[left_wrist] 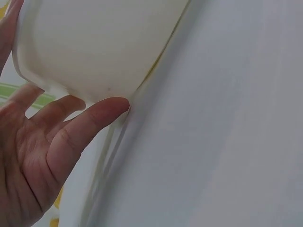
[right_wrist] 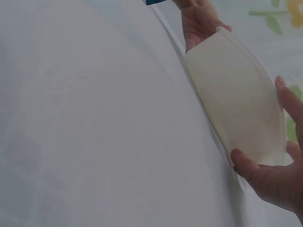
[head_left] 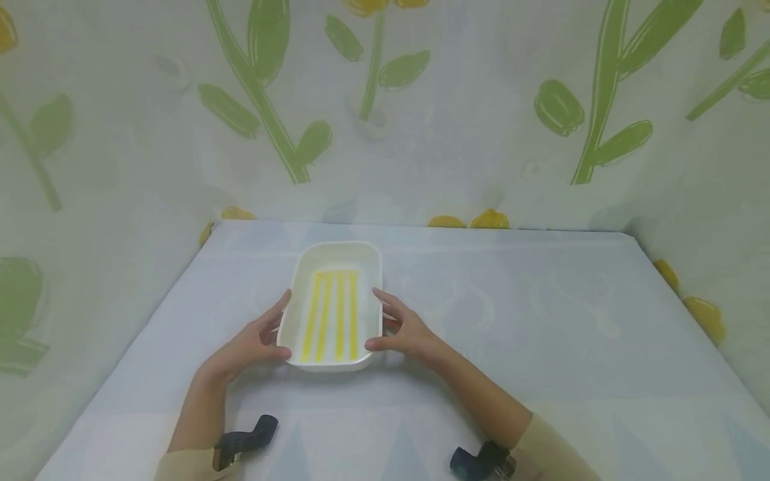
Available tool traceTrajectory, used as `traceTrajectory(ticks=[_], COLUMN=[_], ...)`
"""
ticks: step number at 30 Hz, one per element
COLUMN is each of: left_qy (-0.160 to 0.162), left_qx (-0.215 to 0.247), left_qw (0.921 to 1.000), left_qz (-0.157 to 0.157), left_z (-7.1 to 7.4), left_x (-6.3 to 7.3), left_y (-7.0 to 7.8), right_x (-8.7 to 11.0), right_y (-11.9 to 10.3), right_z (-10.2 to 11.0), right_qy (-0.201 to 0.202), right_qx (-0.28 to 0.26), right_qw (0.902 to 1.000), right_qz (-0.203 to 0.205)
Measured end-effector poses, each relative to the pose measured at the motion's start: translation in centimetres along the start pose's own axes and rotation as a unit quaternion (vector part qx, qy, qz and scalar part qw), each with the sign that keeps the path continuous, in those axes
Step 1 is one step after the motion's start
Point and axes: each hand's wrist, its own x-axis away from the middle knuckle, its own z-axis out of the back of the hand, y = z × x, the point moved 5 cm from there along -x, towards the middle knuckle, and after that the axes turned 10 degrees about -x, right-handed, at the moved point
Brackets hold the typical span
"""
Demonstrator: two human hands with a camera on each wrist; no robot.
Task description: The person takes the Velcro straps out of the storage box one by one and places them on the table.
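Tray (head_left: 335,314) stripes show from head view only.

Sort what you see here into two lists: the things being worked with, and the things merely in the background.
Worked with:
white tray with yellow stripes, standing on the table
left hand, fingers touching the tray's left side
right hand, fingers touching its right side

Background:
table covered by a pale cloth
leaf-patterned curtain behind and beside it
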Motion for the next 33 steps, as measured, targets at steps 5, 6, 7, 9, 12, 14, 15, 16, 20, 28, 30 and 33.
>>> traceTrajectory(ticks=[5, 6, 7, 9, 12, 14, 15, 16, 20, 28, 30, 33], left_qy=[-0.003, -0.004, -0.004, -0.003, -0.006, -0.008, -0.01, -0.011, -0.012, -0.019, -0.022, -0.021], left_qx=[0.0, 0.0, 0.001, 0.0, 0.002, 0.003, 0.006, 0.007, 0.013, 0.041, 0.048, 0.055], left_qw=[1.0, 1.0, 1.0, 1.0, 1.0, 1.0, 0.9999, 0.9999, 0.9997, 0.999, 0.9986, 0.9983], left_qz=[-0.002, -0.003, -0.004, -0.003, 0.0, 0.005, 0.006, 0.008, 0.015, 0.006, 0.003, 0.009], left_z=[-0.5, -0.6, -0.7, -0.9, -1.3, -1.5, -1.7, -1.8, -2.3, -3.0, -3.2, -3.5], left_x=[-0.5, -0.6, -0.7, -0.9, -1.2, -1.3, -1.4, -1.5, -1.8, -2.4, -2.6, -2.8], left_y=[0.1, 0.1, 0.2, 0.3, 0.5, 0.6, 0.7, 0.7, 0.9, 1.2, 1.3, 1.3], right_x=[0.4, 0.5, 0.6, 0.7, 0.9, 1.0, 1.1, 1.2, 1.6, 2.3, 2.5, 2.6], right_y=[0.0, 0.0, 0.0, 0.0, 0.0, 0.0, 0.0, -0.1, -0.2, -0.4, -0.4, -0.4], right_z=[0.6, 0.8, 0.9, 1.2, 1.7, 2.0, 2.2, 2.3, 3.0, 3.7, 3.9, 4.2], right_qy=[0.009, 0.012, 0.015, 0.022, 0.025, 0.021, 0.02, 0.018, 0.018, 0.029, 0.033, 0.028], right_qx=[0.007, 0.01, 0.014, 0.022, 0.022, 0.018, 0.018, 0.014, 0.014, 0.012, 0.017, 0.001], right_qw=[0.9999, 0.9998, 0.9997, 0.9994, 0.9993, 0.9995, 0.9995, 0.9997, 0.9996, 0.9994, 0.9991, 0.9994], right_qz=[-0.006, -0.009, -0.009, -0.015, -0.018, -0.016, -0.015, -0.013, -0.015, -0.018, -0.02, -0.02])
